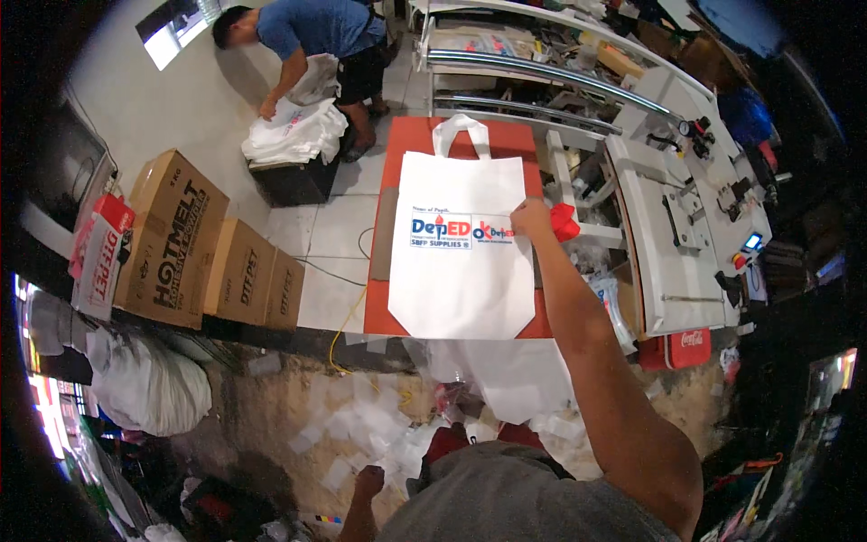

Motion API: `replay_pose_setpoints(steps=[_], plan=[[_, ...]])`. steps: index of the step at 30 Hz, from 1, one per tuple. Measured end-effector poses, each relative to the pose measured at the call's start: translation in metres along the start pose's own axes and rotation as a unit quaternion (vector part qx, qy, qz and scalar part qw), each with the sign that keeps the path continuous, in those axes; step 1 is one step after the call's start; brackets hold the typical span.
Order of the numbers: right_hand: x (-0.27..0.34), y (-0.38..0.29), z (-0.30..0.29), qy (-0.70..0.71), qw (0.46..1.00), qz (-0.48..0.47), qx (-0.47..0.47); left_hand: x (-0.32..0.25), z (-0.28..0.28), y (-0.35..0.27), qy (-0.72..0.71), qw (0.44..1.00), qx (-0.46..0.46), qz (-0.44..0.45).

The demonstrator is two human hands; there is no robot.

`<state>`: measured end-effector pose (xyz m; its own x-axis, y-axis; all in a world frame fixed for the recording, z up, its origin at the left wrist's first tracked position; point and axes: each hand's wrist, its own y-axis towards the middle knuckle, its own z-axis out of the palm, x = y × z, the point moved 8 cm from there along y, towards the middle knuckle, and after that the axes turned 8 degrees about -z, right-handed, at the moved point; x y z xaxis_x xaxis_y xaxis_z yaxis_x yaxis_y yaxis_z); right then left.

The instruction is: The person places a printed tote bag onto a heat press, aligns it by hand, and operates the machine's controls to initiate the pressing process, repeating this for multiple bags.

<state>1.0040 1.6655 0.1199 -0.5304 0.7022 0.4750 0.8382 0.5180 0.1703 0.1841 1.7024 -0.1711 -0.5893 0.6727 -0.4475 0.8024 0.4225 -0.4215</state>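
A white fabric tote bag point(460, 291) lies flat on a red board point(379, 311), its handles pointing away from me. Printed logos and writing in blue and red cross the bag's middle. My right hand point(532, 218) is closed at the bag's right edge, beside the print. Out of its outer side pokes a bunched red cloth point(565, 222), and the fingers hide the rest. Low by my left side, away from the bag, my left hand point(369, 480) is curled into a fist with nothing visible in it.
A heat press point(677, 230) with metal rails stands right of the board. Cardboard boxes point(173, 244) line the left. Beyond, a person point(318, 34) bends over stacked white bags point(298, 135). A yellow cord point(345, 328) and scattered clear sheets point(366, 413) lie below the board.
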Motion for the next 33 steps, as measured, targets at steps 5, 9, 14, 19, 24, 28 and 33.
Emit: replay_pose_setpoints(steps=[5,9,14,19,24,28,33], plan=[[0.095,-0.076,0.014,-0.031,0.99,-0.128,-0.042,-0.005,-0.019,0.033,0.009,1.0,0.009,-0.017],[0.251,-0.24,0.068,0.228,0.914,-0.318,0.107,0.007,-0.024,0.039,-0.087,0.988,0.01,-0.13],[0.264,-0.406,0.123,0.3,0.813,-0.357,0.348,-0.024,-0.057,0.051,-0.154,0.977,0.013,-0.143],[0.128,-0.447,0.182,0.302,0.859,-0.247,0.332,-0.024,-0.039,0.05,-0.193,0.966,0.002,-0.174],[-0.068,-0.378,0.147,0.13,0.968,0.01,0.214,-0.062,-0.035,0.042,-0.306,0.93,0.049,-0.197],[-0.178,-0.351,0.068,-0.095,0.993,0.062,0.04,-0.068,-0.019,0.024,-0.199,0.974,0.069,-0.084],[-0.24,-0.362,0.056,-0.104,0.954,0.248,0.131,-0.041,0.001,-0.013,-0.251,0.931,0.126,-0.233]])
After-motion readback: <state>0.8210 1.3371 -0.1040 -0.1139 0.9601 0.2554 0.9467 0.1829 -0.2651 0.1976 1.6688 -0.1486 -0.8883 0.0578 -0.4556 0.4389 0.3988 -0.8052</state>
